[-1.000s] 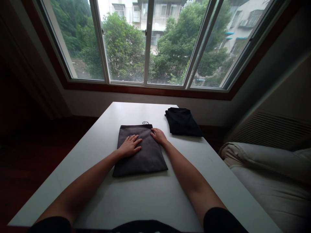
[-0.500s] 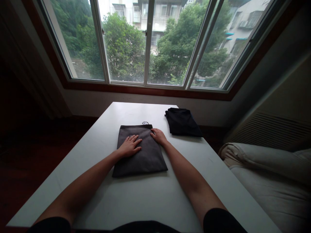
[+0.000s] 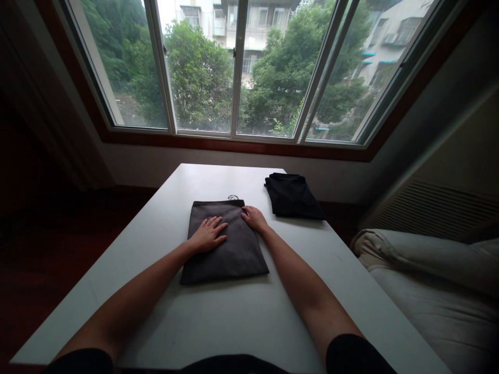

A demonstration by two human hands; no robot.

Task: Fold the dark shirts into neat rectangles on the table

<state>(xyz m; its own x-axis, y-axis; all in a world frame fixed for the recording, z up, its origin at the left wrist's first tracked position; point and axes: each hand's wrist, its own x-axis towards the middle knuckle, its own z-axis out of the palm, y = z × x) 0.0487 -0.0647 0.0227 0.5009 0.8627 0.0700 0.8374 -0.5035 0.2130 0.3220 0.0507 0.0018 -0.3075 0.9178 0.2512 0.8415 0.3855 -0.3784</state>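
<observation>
Nearest, a blk sleeve (image 3: 364,356) is seen at the R upper arm and another (image 3: 83,359) at the L; both bare forearms are stretched fwd over the white table (image 3: 210,322).

Btwn them a dk grey drawstring bag (image 3: 234,257) is laid flat on the tabletop, approx. mid-table, its wider edge turned to the wearer. By the L hand (image 3: 208,235) it is pressed from above: palm down, fingers spread, nothing gripped. By the R hand (image 3: 255,218) the bag's upper R edge is touched, fingers a bit bent; whether fabric is pinched there can't be told. At the far edge a thin cord loop (image 3: 233,196) is left sticking out onto the table.

Compared w/ the frames from 1 s and 0.5 s ago, hardly any change is found: both hands are kept at the same spots, and the bag's place and outline are unchanged. The view is shifted v. slightly at most.

Farther off, folded blk cloth (image 3: 294,197) is set nr the table's far R corner, apart from the R hand, also unmoved. A pale sofa (image 3: 429,288) is placed R of the table. Beyond, trees (image 3: 288,78) are seen thru a window (image 3: 236,78), w/ bldgs (image 3: 261,31) behind.
</observation>
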